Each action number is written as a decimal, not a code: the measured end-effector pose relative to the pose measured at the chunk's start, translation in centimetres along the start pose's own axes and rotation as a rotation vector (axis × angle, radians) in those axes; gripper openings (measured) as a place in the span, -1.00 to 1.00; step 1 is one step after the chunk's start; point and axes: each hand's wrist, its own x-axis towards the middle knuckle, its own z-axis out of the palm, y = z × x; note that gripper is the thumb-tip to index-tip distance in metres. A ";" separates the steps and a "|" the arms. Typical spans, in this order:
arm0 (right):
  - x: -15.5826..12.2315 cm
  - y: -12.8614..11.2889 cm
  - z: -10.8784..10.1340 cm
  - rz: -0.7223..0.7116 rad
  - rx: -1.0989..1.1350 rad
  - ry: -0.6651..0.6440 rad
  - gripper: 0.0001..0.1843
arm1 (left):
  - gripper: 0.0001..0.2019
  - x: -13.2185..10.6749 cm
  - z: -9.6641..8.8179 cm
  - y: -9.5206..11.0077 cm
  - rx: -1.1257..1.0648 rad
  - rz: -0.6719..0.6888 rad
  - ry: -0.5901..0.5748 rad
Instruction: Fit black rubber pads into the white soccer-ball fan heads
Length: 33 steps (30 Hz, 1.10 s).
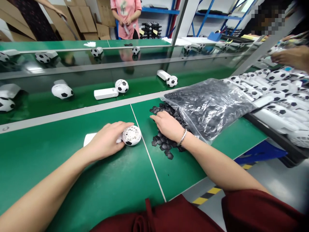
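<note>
My left hand (107, 140) is closed around a white hand-held fan (130, 135) lying on the green table; its round grille head with black patches sticks out to the right, its handle to the left. My right hand (167, 126), with a bead bracelet at the wrist, rests palm down on a heap of small black pentagon pieces (164, 145). Its fingers are curled into the pieces; whether any are held is hidden. The heap spills from a clear plastic bag (210, 106) full of the same pieces.
A green conveyor belt (84, 98) behind the table carries several football-patterned fans (121, 86). A tray at the right (285, 100) is piled with more fans. A person in pink (125, 16) stands across the line; another person's hand (291, 58) works at far right.
</note>
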 end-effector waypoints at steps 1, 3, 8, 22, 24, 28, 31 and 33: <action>-0.1 -0.2 -0.2 -0.006 0.063 0.010 -0.70 | -0.44 0.0 -0.1 0.0 0.039 -0.001 -0.001; -0.3 -0.8 -0.8 0.005 0.258 0.016 -0.79 | -0.41 0.1 -0.1 0.0 0.086 -0.024 0.009; -0.8 -2.6 -1.3 -0.010 0.811 -0.028 -0.96 | -0.41 0.0 0.3 0.6 0.104 -0.068 0.067; -0.4 -4.5 0.0 0.071 1.101 -0.042 -0.91 | -0.43 0.2 0.7 2.1 0.004 -0.160 0.154; -0.4 -4.5 0.0 0.061 1.115 -0.046 -0.91 | -0.44 0.2 0.7 2.1 0.007 -0.160 0.155; -0.4 -4.4 0.1 0.099 1.163 -0.055 -0.89 | -0.46 0.2 0.6 2.2 0.007 -0.160 0.144; -0.3 -4.5 0.5 0.139 1.193 -0.058 -0.84 | -0.49 0.2 0.7 2.2 0.004 -0.170 0.158; -0.3 -4.8 0.9 0.156 1.206 -0.051 -0.80 | -0.50 0.3 0.8 2.0 0.000 -0.172 0.166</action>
